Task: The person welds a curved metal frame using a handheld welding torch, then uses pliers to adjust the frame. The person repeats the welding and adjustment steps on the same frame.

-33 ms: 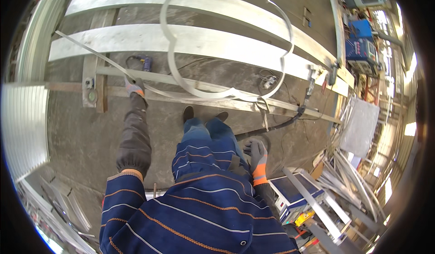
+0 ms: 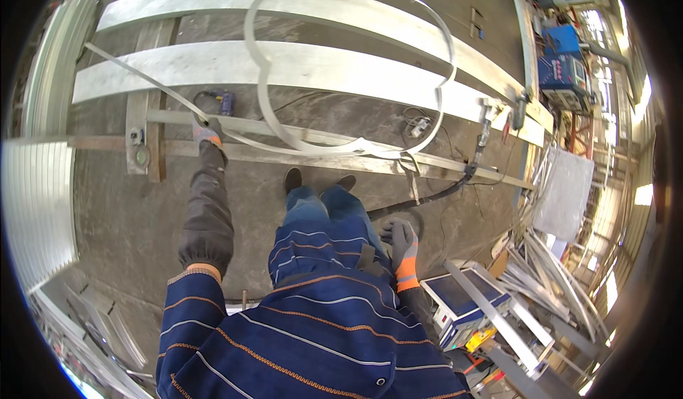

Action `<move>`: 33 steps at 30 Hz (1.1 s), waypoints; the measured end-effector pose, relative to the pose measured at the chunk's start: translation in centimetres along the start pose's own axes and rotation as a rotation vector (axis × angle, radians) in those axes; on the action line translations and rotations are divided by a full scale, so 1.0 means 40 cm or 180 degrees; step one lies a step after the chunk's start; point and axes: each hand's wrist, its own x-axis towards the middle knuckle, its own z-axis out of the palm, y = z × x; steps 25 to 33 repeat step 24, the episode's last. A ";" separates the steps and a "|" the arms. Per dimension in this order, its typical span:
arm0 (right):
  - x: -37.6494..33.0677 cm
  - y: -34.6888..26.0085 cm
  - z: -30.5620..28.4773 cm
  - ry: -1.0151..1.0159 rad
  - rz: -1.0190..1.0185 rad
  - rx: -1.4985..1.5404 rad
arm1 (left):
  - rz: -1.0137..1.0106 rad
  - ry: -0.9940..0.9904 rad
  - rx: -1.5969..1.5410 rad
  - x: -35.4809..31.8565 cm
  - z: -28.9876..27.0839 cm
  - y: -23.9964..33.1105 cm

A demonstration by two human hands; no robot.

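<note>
My left hand (image 2: 208, 133), in a grey and orange glove, is closed round a thin metal strip (image 2: 146, 79). From the hand the strip slants up to the far left; its other side runs right, toward a large scalloped metal ring (image 2: 266, 104). Whether strip and ring are joined, I cannot tell. The ring rests over two pale wide planks (image 2: 192, 59) and a narrow rail nearer me. By my right hip hangs my right hand (image 2: 402, 239), gloved alike, fingers curled, with nothing visible in it. A blue and black power tool (image 2: 226, 103) lies just beyond my left hand.
A torch-like tool (image 2: 486, 125) with a thick black hose (image 2: 427, 200) lies at the planks' right end. Blue machines (image 2: 564, 79) stand at far right. Near right are a blue-white box unit (image 2: 462, 299) and loose metal strips (image 2: 544, 285). Corrugated panels (image 2: 39, 203) stand left.
The whole view has shifted slightly, so the ring and planks sit a little further left. My left hand keeps its grip, and my right hand hangs as before.
</note>
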 end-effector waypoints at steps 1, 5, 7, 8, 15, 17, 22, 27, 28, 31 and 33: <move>-0.001 0.000 -0.004 0.0040 0.0068 -0.0032 | -0.0433 0.0206 -0.0373 0.047 0.051 0.014; 0.003 0.033 -0.033 0.0126 0.0304 -0.0007 | 0.0315 -0.0330 0.2955 0.186 0.225 0.092; 0.009 0.061 -0.054 0.0164 0.0371 -0.0016 | 0.0409 -0.0394 0.3279 0.216 0.302 0.111; 0.013 0.076 -0.065 0.0155 0.0389 -0.0009 | 0.0347 -0.0538 0.3167 0.224 0.336 0.110; 0.162 0.146 -0.233 0.0446 0.0301 0.0069 | -0.0118 -0.1009 0.2613 0.154 0.416 -0.003; 0.287 0.137 -0.332 0.0819 0.0026 0.0059 | -0.0707 -0.0957 0.2152 0.130 0.439 -0.024; 0.749 0.010 -0.591 0.1491 -0.0946 -0.0877 | -0.0249 -0.1087 0.1527 0.103 0.493 -0.070; 0.904 -0.037 -0.588 0.1367 -0.0777 -0.0859 | -0.0313 -0.0953 0.1771 0.161 0.465 -0.033; 0.904 -0.037 -0.588 0.1367 -0.0777 -0.0859 | -0.0313 -0.0953 0.1771 0.161 0.465 -0.033; 0.904 -0.037 -0.588 0.1367 -0.0777 -0.0859 | -0.0313 -0.0953 0.1771 0.161 0.465 -0.033; 0.904 -0.037 -0.588 0.1367 -0.0777 -0.0859 | -0.0313 -0.0953 0.1771 0.161 0.465 -0.033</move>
